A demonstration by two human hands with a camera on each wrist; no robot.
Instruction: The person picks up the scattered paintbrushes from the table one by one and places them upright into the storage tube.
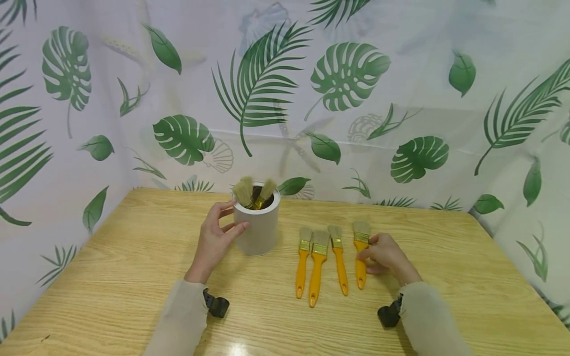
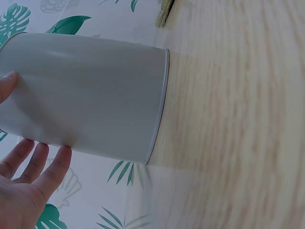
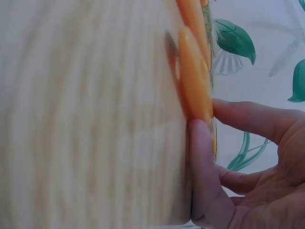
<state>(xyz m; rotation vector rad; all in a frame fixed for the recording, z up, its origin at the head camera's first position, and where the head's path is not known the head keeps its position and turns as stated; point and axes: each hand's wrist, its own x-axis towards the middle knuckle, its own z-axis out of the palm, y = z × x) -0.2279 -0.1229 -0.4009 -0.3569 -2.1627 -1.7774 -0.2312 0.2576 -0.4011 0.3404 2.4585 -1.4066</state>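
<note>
A pale grey can (image 1: 256, 235) with a white rim stands toward the back, left of centre. My left hand (image 1: 213, 244) holds its left side, fingers by the rim and thumb on the front wall. Several paintbrushes stand in the can, bristles (image 1: 243, 192) upward, their handles hidden inside. My right hand (image 1: 388, 255) pinches the orange handle of the rightmost paintbrush (image 1: 360, 273) between thumb and fingers. That brush lies along the tabletop, bristles pointing away; in the right wrist view the fingertips sit on both sides of its handle (image 3: 193, 78).
Three more orange-handled brushes lie between can and right hand: a left one (image 1: 301, 274), a wider middle one (image 1: 316, 274) and a narrow one (image 1: 341, 269). The wooden table (image 1: 262, 321) ends at a leaf-print curtain (image 1: 285, 99) behind and at both sides.
</note>
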